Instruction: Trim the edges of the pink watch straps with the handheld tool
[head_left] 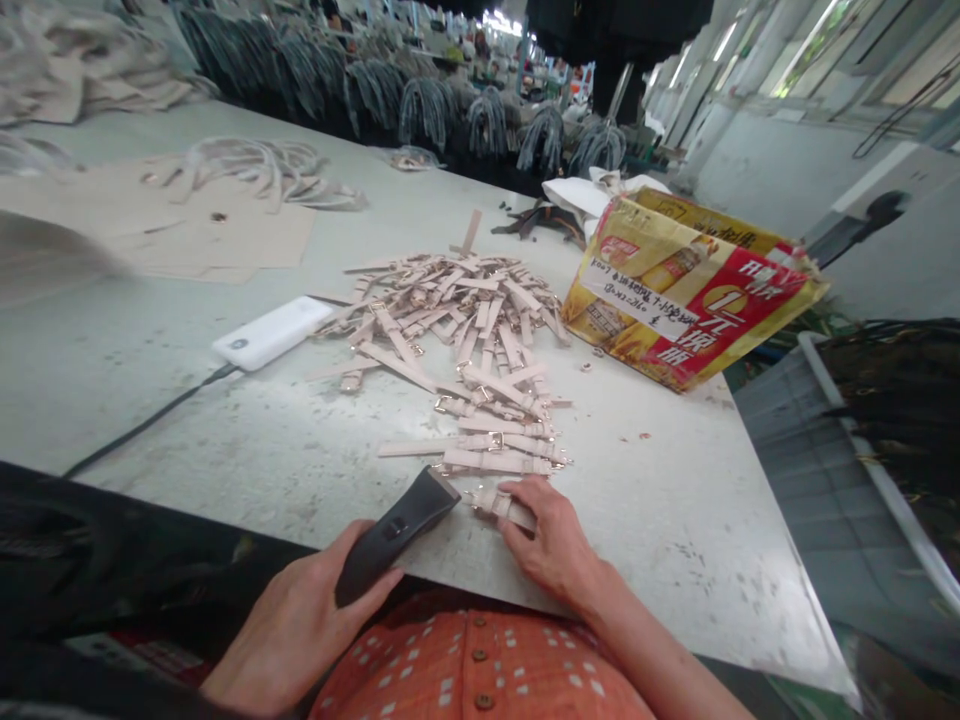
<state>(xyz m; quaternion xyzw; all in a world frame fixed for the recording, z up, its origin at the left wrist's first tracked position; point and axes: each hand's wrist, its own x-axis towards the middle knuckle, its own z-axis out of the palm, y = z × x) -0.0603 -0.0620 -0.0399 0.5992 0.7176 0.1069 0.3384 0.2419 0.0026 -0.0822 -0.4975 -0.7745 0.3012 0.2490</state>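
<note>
My left hand is wrapped round a black hair clipper, its blade end tilted up and to the right above the table's near edge. My right hand is closed on a small beige buckle strap lying on the table, fingertips on its right part. Clipper blade and strap are a short gap apart. Just beyond, several similar straps lie side by side, one with a gold buckle. Behind them spreads a large heap of beige straps, loosely tangled.
A white power bank with a black cable lies left of the heap. A yellow and red carton stands at the table's right. Flat beige pieces and looped straps lie at the back left. A grey bin stands beyond the right edge.
</note>
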